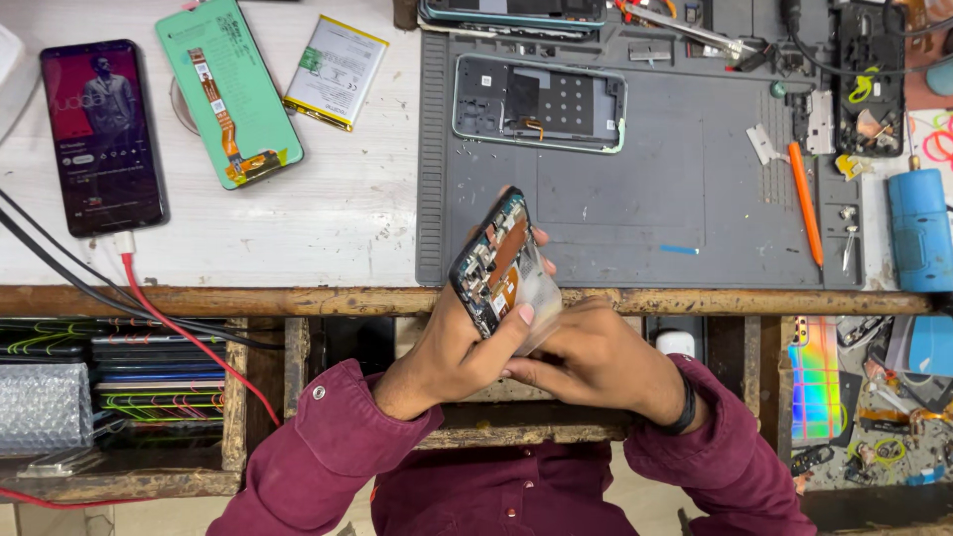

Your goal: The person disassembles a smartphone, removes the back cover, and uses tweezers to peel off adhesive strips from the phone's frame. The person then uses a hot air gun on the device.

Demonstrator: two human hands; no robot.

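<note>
Your maroon sleeves [328, 452] sit closest to the camera. Left hand [447, 347] is clamped around the opened phone [493, 263], holding it tilted over the desk's front edge, just above the grey mat [635, 208]. Right hand [596, 362] has its fingertips on the phone's lower edge; can't tell if it's actually gripping. Another phone frame [541, 102] lies further back on the mat.
</note>
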